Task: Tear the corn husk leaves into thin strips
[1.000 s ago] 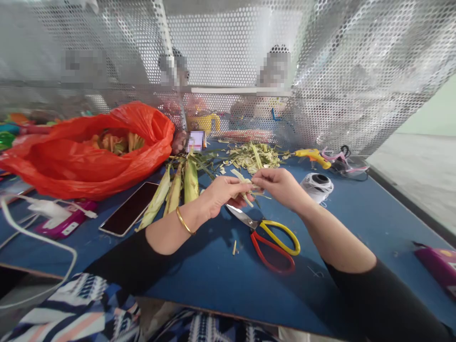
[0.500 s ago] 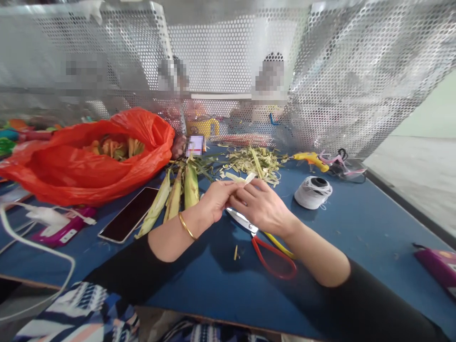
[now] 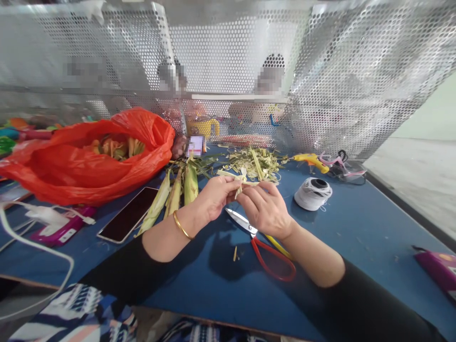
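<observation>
Between my two hands is a small piece of folded corn husk strips (image 3: 243,178), pale green, with ends sticking out to both sides. My left hand (image 3: 218,194) pinches it between thumb and fingers; a gold bangle circles that wrist. My right hand (image 3: 265,206) is closed on its right part, fingers curled, hiding some of the strips. Below the hands lie scissors (image 3: 272,259) with red and yellow handles, blades pointing up left. Several ears of corn in husk (image 3: 191,185) rest left of my left hand. Behind is a heap of husk scraps (image 3: 258,164).
A red plastic bag (image 3: 142,175) holding husk pieces stands at the left, near a phone (image 3: 128,214) and a purple power strip (image 3: 67,228). To the right are a spool of white thread (image 3: 312,194) and a yellow glue gun (image 3: 311,161). A perforated metal screen (image 3: 231,52) borders the back.
The hands have shifted slightly apart, and the husk piece has turned so crossing strips now show. My right fingers have moved down along it. The scissors and corn stay put.
</observation>
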Tool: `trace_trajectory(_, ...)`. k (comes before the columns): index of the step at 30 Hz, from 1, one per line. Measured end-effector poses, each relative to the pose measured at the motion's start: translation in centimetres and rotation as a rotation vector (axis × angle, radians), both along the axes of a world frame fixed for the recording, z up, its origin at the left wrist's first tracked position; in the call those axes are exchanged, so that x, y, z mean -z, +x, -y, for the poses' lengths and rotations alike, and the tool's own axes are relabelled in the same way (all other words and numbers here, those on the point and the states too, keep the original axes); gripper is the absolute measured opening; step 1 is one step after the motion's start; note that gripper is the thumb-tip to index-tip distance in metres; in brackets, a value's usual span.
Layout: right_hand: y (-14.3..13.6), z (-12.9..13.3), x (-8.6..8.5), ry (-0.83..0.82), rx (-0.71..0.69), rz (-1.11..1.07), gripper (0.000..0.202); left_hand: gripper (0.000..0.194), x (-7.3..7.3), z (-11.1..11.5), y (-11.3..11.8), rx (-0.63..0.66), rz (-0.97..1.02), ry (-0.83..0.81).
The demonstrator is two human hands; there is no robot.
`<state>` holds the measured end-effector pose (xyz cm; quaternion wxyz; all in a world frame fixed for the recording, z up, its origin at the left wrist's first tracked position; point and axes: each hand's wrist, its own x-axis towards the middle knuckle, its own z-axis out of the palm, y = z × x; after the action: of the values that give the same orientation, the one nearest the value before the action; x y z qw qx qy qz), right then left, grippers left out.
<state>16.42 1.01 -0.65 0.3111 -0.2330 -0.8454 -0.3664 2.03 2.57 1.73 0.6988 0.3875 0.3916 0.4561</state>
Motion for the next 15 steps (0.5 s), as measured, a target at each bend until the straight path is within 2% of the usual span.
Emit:
trace_trajectory(4,0.1,0.0,0.0,0.094,-0.136,0.053,0.017,0.018,0.1,0.1,0.1,0.011,-0.004,0.009)
trace_trajectory(7,0.4,-0.2,-0.3,0.016,-0.156,-0.031,0.013,0.017,0.3,-0.1,0.1,-0.027,0.000,0.017)
trace_trajectory(11,1.0,-0.8,-1.0,-0.284,0.130,-0.414,0.020,0.010,0.3,-0.5,0.0,-0.113,-0.037,0.030)
trace_trajectory(13,1.0,-1.1,-1.2,-0.494,0.204,-0.455,0.025,0.009,0.4,-0.6,0.0,-0.115,-0.059,0.042)
trace_trajectory(15,1.0,-1.3,-1.3,-0.657,0.207,-0.445,0.029,0.013,0.6,-0.6,0.0,-0.114,-0.089,0.057)
